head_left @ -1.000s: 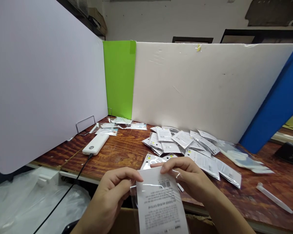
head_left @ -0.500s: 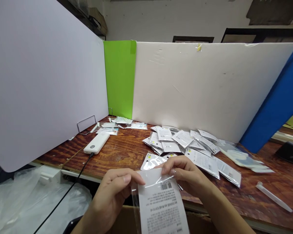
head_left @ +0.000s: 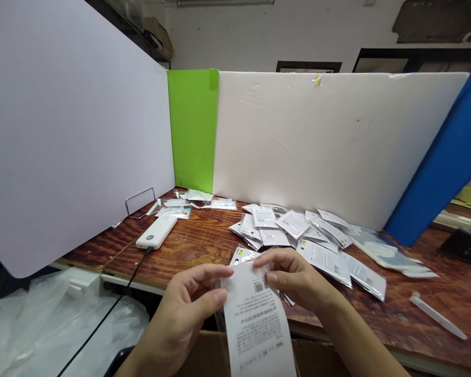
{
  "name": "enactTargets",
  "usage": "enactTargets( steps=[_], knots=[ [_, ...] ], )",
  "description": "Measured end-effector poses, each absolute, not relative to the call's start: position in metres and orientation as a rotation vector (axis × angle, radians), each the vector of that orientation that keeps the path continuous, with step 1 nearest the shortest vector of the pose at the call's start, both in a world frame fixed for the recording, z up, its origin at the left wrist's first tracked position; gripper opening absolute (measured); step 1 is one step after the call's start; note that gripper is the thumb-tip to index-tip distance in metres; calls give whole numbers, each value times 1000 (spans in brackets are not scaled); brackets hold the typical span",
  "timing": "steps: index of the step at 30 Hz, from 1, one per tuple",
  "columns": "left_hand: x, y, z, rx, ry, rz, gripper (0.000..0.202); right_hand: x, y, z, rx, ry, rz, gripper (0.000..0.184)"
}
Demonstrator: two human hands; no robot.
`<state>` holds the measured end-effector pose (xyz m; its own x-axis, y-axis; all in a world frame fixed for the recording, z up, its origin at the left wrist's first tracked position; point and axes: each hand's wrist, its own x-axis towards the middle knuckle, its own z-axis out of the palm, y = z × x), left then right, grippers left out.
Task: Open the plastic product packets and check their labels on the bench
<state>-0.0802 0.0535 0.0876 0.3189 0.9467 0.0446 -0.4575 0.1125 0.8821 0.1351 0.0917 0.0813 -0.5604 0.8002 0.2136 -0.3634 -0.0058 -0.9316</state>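
One clear plastic packet [head_left: 221,309] with a white barcode label [head_left: 255,330] hangs pinched between our left hand [head_left: 182,309] and our right hand [head_left: 296,277], both narrowly closed on its upper edges. Just beyond the hands, a heap of similar packets [head_left: 292,224] lies on the wooden table [head_left: 447,293]. Left of our left hand sits a white power bank [head_left: 156,232], and a cardboard box [head_left: 208,356] lies directly below both hands.

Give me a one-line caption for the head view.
Left hand and right hand hold a barcoded label above scattered packets.
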Motion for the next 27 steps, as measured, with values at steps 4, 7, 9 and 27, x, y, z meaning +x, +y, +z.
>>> enactTargets(
  steps=[4,7,9,27],
  knots=[
    [-80,52,89,939,583,1145,21,137,92,81,-488,-1373,1723,22],
    [-81,54,84,1064,608,1141,22,131,88,85,-587,-1422,1634,20],
    [-82,55,80,1164,658,1132,24,122,83,86,-748,-1464,1476,27],
    [-84,60,80,902,714,1173,20,123,85,84,-843,-1406,1703,12]
  ],
)
